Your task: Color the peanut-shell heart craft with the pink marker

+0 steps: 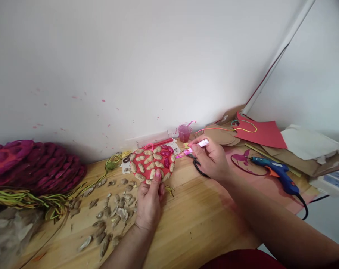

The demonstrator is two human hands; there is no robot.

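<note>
My left hand grips the lower edge of a red heart-shaped piece covered with peanuts in their shells, its thumb lying on the front. A few peanuts at the upper right of the heart are painted magenta; the others are bare tan. Just right of the heart, my right hand is closed around a white-handled paintbrush. Pink paint coats its lower part, and the tip points left, a little apart from the heart's edge. Behind stands a small plastic cup of pink paint.
Loose peanuts lie scattered on the wooden table. A stack of magenta peanut pieces with yellow-green cords is at left. A blue glue gun, red sheet, cardboard shapes and black-handled scissors lie to the right.
</note>
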